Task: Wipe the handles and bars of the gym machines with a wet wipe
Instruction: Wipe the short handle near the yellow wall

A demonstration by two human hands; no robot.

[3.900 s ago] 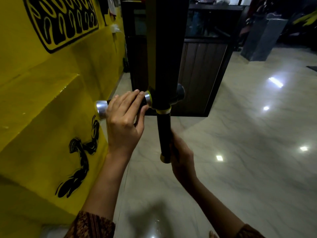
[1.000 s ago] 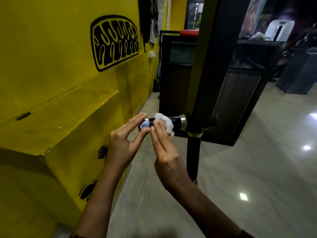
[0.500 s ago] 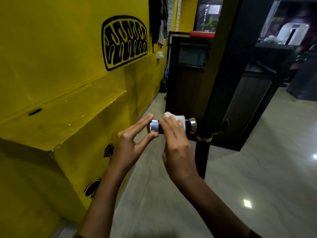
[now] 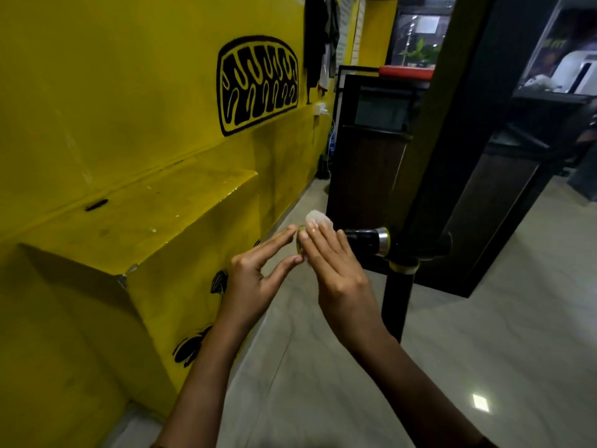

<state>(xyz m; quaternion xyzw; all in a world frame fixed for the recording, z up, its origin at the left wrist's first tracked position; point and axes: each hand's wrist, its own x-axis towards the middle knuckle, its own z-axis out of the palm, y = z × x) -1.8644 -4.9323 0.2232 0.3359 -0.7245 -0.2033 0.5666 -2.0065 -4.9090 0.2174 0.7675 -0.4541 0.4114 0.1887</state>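
A short black handle (image 4: pixel 363 243) with silver collars sticks out leftward from a tall black machine post (image 4: pixel 400 292). A white wet wipe (image 4: pixel 318 220) covers the handle's outer end. My right hand (image 4: pixel 336 273) presses the wipe onto that end with its fingers laid over it; the thumb is hidden. My left hand (image 4: pixel 258 274) is held just left of the handle's end, fingers straight, fingertips touching the end cap beside the wipe.
A yellow wall with a jutting yellow ledge (image 4: pixel 135 227) runs close on the left. A dark wooden counter (image 4: pixel 371 176) stands behind the post. Glossy pale floor tiles (image 4: pixel 484 350) spread out to the right.
My right hand has slid the wipe outward along the handle to its left end, baring the black grip near the post. My left hand stays at the end cap.
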